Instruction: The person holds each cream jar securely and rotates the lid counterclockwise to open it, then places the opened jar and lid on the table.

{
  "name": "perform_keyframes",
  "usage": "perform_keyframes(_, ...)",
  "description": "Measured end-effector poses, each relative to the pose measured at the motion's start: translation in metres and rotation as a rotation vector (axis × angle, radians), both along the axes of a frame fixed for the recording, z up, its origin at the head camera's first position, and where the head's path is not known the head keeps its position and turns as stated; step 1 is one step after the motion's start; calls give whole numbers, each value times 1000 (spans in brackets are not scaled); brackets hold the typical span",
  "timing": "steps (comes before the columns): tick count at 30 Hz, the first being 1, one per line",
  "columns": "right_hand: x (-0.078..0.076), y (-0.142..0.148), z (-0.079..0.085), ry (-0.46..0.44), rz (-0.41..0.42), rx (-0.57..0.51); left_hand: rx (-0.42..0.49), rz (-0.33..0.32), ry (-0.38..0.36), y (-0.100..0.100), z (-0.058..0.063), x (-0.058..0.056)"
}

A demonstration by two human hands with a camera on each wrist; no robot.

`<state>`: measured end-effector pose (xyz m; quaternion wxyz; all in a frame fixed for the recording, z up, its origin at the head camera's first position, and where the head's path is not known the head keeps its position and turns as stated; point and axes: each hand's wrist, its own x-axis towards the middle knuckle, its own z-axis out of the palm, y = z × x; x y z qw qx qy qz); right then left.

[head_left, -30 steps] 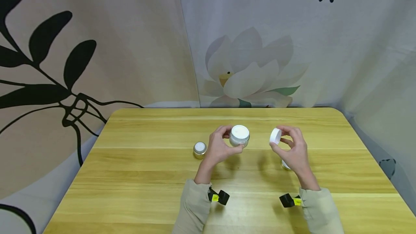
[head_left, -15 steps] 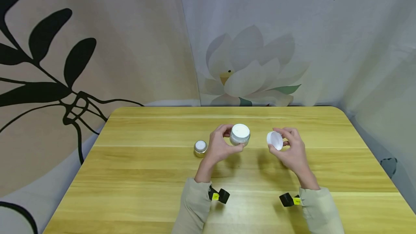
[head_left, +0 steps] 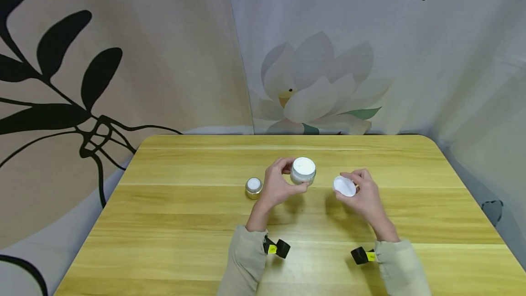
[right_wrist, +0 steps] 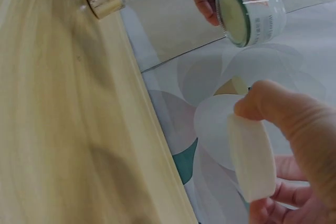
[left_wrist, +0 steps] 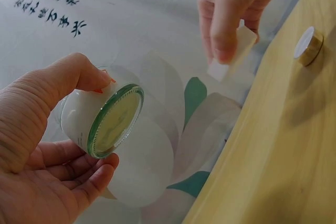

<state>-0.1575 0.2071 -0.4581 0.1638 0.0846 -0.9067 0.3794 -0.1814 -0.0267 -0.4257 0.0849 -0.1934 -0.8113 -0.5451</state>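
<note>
My left hand (head_left: 281, 184) grips a round glass jar (head_left: 303, 171) above the table, its white top facing up. In the left wrist view the jar's thick greenish glass base (left_wrist: 116, 121) shows, with the thumb on one side and fingers on the other. To the right, my right hand (head_left: 365, 195) pinches a white screw lid (head_left: 344, 186) by its edge, hollow side up. A gap separates lid and jar. In the right wrist view the lid (right_wrist: 252, 157) appears side-on between thumb and fingers.
A small gold jar with a pale top (head_left: 253, 188) stands on the wooden table (head_left: 185, 223), left of the left hand. Another short gold piece with a white top (left_wrist: 308, 46) is on the table in the left wrist view. A printed curtain (head_left: 185, 58) hangs behind.
The right hand has turned the lid from edge-on to hollow side up and brought it slightly lower and to the left. The left hand and jar have stayed nearly still.
</note>
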Motion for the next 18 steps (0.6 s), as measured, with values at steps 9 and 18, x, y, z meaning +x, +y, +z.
perform_keyframes(9, -2, -2, -15, -76, 33, 56, -17, 8, 8, 1, -2, -1)
perform_keyframes(18, -3, -6, -25, -154, 85, 115, -16, 13, 5, 1, -1, -1)
